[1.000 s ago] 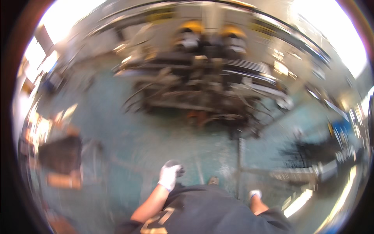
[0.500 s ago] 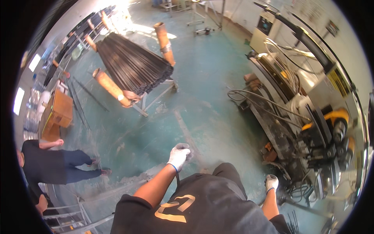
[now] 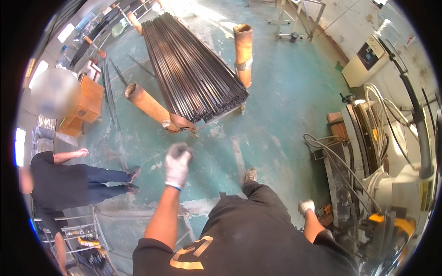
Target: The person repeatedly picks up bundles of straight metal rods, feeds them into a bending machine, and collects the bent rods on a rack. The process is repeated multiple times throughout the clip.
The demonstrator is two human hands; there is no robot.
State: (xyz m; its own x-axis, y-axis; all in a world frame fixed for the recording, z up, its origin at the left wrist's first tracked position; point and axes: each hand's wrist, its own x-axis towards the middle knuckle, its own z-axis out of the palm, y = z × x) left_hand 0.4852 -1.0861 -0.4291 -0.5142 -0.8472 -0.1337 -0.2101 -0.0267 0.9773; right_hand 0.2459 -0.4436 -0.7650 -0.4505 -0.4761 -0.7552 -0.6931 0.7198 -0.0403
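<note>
My left hand (image 3: 178, 165), in a white glove with grey fingers and a blue cuff edge, is out in front of me over the floor. Its fingers are curled, slightly blurred, and no object shows in them. Nearest to it is a bundle of long dark metal bars (image 3: 193, 69) on a low rack, between upright rust-brown tubes, one near left (image 3: 149, 106) and one at the right (image 3: 243, 55). My right hand (image 3: 306, 206), also gloved in white, hangs low by my right side, near the machine. Its fingers are too small and hidden to make out.
A machine with hoses and cables (image 3: 363, 138) lines the right side. At the left stands another person in dark clothes (image 3: 64, 179), beside a metal frame rack (image 3: 99, 230). Brown boxes (image 3: 90, 99) and loose bars (image 3: 109, 94) lie farther off. Green floor (image 3: 285, 124) runs ahead.
My view has turned to the right and come closer to the bar bundle. My left hand has swung forward and left; my right hand sits slightly higher. One of my shoes now shows ahead.
</note>
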